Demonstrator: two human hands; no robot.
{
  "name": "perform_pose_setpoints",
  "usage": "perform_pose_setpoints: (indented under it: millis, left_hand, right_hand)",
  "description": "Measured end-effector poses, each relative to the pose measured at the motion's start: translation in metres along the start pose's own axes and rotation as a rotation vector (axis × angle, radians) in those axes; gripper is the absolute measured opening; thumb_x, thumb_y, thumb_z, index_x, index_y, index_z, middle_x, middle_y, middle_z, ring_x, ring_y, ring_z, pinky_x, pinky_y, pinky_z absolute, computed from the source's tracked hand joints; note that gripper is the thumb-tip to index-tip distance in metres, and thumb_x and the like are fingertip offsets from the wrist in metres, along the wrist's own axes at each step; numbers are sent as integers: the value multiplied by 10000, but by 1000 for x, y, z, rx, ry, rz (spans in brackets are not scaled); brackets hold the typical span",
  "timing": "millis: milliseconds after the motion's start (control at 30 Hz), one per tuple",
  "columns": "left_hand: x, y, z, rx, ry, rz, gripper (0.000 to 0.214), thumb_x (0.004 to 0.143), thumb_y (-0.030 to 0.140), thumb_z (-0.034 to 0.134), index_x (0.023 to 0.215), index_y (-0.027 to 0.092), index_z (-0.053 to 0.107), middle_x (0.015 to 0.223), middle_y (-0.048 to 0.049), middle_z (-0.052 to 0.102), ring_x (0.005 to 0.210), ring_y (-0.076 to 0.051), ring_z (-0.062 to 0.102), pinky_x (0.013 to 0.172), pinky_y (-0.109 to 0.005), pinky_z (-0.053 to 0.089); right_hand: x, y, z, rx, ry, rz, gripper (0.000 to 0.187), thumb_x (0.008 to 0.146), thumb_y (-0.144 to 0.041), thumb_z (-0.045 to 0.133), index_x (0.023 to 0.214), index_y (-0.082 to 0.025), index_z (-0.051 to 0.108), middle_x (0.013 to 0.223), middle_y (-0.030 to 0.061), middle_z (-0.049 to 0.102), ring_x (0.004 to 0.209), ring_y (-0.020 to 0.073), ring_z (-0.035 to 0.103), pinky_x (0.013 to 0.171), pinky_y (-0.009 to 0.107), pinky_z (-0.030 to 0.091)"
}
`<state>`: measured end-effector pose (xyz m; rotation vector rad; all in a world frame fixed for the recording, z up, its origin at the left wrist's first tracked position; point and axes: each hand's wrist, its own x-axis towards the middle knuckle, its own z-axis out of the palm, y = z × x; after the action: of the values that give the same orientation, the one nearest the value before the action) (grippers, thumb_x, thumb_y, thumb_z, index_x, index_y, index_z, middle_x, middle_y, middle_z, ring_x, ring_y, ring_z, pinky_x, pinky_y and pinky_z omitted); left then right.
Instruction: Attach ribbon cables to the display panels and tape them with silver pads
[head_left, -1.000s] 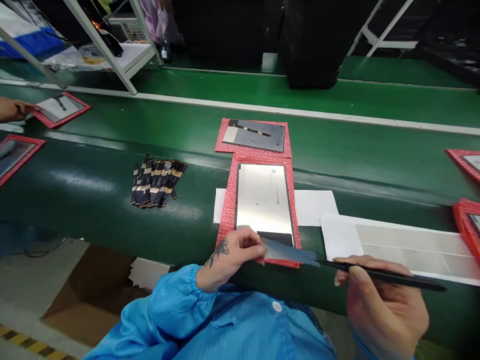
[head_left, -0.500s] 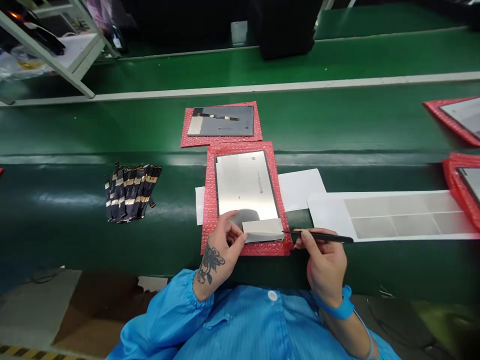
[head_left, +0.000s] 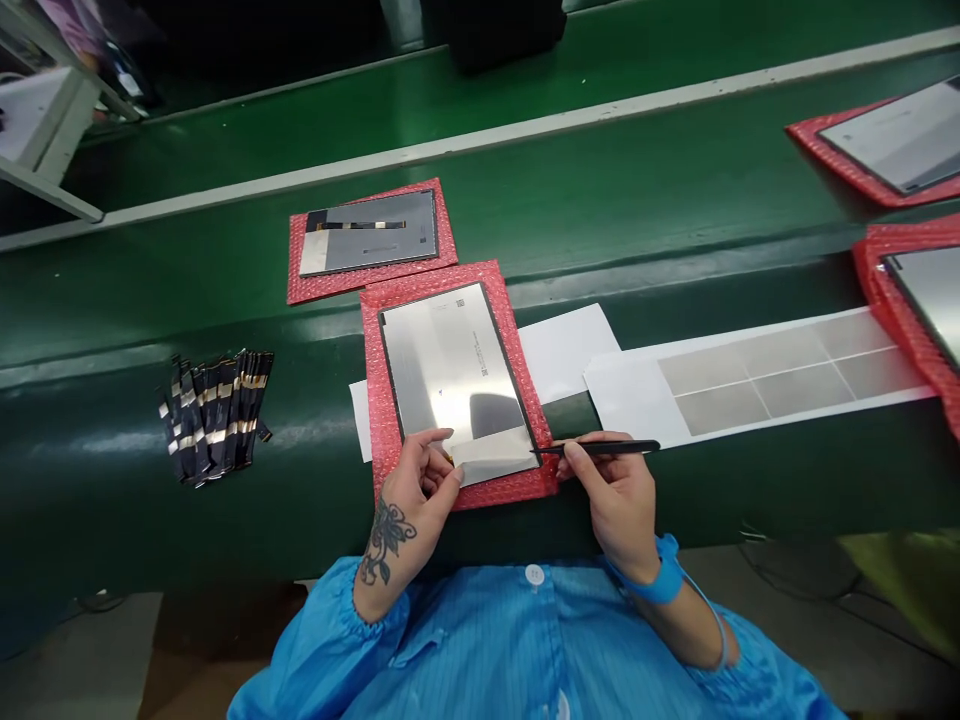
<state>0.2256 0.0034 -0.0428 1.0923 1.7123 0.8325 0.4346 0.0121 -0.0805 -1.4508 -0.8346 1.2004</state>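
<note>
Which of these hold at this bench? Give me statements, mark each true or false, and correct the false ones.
1. The right hand holds black tweezers. True.
2. The left hand lies on the belt, away from the panel. False: its fingers are at the panel's near edge, on a pale film.
3. The panel lies directly on the belt. False: it lies on a red bubble mat.
4. A bundle of flex cables lies left of the mat. True.
5. A blue strap circles the right wrist. True.
</note>
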Motion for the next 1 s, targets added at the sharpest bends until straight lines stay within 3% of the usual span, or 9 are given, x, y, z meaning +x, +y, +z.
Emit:
perform_pose_setpoints:
  millis: [233, 867, 1000]
  left_hand:
    - [0, -12, 1, 59, 22, 72, 347, 815, 319, 650, 1137, 191, 631, 694, 40, 600, 624, -121, 577, 597, -239, 450]
    - [-1, 1, 5, 259, -1, 137, 272, 825, 175, 576, 1094, 212, 590, 706, 50, 595, 591, -119, 590, 597, -250, 471]
    - [-2, -3, 8, 175, 38, 171, 232, 833, 187, 571, 1062, 219, 591, 699, 56, 582, 578, -105, 568, 577, -226, 455]
  right_hand:
    - [1, -2, 0, -1, -5, -3, 366, 783, -559, 820, 879, -257, 638, 674, 5, 690, 599, 220, 679, 578, 372, 593]
    - [2, -1, 0, -53, 10, -65, 394, 771, -563, 843, 871, -241, 638, 629, -9, 699, 543, 213, 686, 529, 353, 597]
    - [2, -1, 0, -52, 20, -63, 397, 764, -563, 847, 866, -240, 639, 629, -7, 701, 538, 215, 685, 528, 357, 593]
